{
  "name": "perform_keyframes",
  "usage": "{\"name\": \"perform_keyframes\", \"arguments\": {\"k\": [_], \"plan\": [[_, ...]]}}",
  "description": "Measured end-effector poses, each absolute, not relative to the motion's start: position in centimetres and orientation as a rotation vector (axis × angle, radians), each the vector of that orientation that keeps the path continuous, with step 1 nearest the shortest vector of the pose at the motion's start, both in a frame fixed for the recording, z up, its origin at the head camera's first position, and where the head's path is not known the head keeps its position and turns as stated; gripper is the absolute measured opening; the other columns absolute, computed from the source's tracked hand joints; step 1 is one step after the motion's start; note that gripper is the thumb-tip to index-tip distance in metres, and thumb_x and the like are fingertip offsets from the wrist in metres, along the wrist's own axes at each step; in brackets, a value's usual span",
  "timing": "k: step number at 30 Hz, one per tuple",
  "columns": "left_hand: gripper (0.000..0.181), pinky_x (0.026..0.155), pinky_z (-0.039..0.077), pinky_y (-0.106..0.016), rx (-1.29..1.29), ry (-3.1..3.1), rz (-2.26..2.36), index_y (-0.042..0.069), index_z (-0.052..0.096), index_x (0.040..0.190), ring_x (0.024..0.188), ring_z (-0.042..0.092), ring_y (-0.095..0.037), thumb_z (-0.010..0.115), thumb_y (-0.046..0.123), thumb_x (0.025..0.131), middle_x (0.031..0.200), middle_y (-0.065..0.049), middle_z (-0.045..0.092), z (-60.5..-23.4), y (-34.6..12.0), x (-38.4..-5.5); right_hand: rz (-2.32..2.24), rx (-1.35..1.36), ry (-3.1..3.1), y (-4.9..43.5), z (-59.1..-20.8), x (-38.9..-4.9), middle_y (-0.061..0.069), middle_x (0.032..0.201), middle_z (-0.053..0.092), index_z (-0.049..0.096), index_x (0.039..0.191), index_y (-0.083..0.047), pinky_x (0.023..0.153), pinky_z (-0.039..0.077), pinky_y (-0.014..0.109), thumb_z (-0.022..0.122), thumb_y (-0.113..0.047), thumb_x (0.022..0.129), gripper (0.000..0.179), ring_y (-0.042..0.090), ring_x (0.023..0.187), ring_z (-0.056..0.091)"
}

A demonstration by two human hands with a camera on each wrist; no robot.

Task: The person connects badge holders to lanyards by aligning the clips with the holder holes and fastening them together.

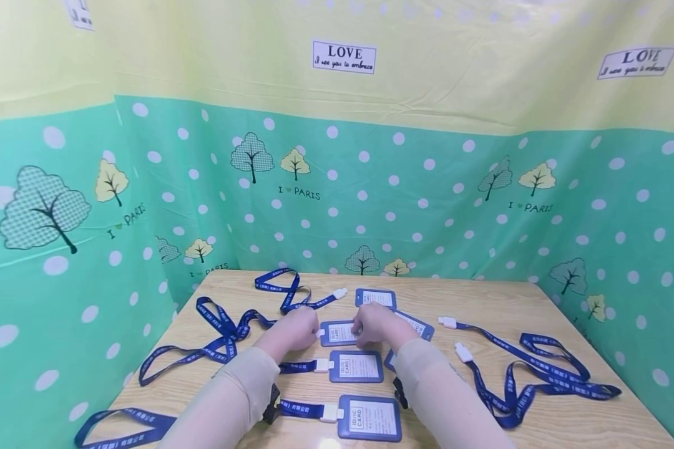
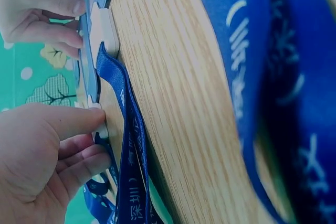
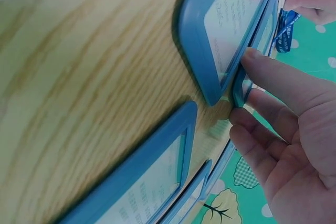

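Note:
In the middle of the table lies a blue ID card holder (image 1: 334,334) between my two hands. My left hand (image 1: 297,329) pinches the white clip (image 2: 100,125) at its left end between thumb and fingers, with the blue lanyard trailing from it. The right hand (image 1: 375,324) pinches the holder's right end, thumb (image 3: 257,59) over the edge and fingers beneath. Nearer to me, two more holders lie face up, one (image 1: 356,366) in front of the other (image 1: 369,418), each joined to a lanyard by a white clip.
Loose lanyards (image 1: 539,374) with white clips lie on the right, and another lanyard (image 1: 300,299) at the back left. Separate card holders (image 1: 379,297) rest behind and beside my right hand. A polka-dot curtain (image 1: 337,206) surrounds the wooden table (image 1: 455,293).

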State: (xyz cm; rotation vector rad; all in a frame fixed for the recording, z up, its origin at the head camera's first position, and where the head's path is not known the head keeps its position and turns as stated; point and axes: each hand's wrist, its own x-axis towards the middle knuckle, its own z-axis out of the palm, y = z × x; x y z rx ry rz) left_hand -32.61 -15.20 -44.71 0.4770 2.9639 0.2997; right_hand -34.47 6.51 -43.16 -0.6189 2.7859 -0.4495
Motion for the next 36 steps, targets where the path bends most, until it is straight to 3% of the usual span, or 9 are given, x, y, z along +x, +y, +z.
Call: {"name": "perform_keyframes", "arguments": {"k": [14, 29, 36], "plan": [[0.025, 0.068, 0.049, -0.030, 0.435, 2.953, 0.354, 0.017, 0.068, 0.068, 0.070, 0.056, -0.014, 0.071, 0.012, 0.092, 0.084, 0.002, 0.062, -44.70, -15.00, -32.54, -0.456, -0.608, 2.780, 6.77, -43.27, -34.37, -0.002, 0.108, 0.072, 0.080, 0.107, -0.019, 0.088, 0.056, 0.035, 0.087, -0.019, 0.080, 0.028, 0.009, 0.084, 0.063], [0.013, 0.071, 0.051, -0.031, 0.390, 2.930, 0.365, 0.014, 0.073, 0.080, 0.072, 0.057, -0.015, 0.072, 0.012, 0.093, 0.087, 0.000, 0.063, -44.55, -14.84, -32.87, -0.461, -0.591, 2.792, 6.86, -43.32, -34.31, -0.004, 0.107, 0.071, 0.080, 0.105, -0.021, 0.090, 0.056, 0.038, 0.088, -0.021, 0.080, 0.026, 0.013, 0.091, 0.066], [0.020, 0.067, 0.050, -0.030, 0.397, 2.930, 0.350, 0.015, 0.070, 0.074, 0.069, 0.056, -0.014, 0.072, 0.012, 0.093, 0.083, 0.001, 0.061, -44.60, -14.85, -32.84, -0.468, -0.583, 2.783, 6.79, -43.45, -34.42, -0.002, 0.108, 0.072, 0.080, 0.105, -0.020, 0.088, 0.057, 0.037, 0.089, -0.020, 0.077, 0.028, 0.012, 0.088, 0.066]]}}
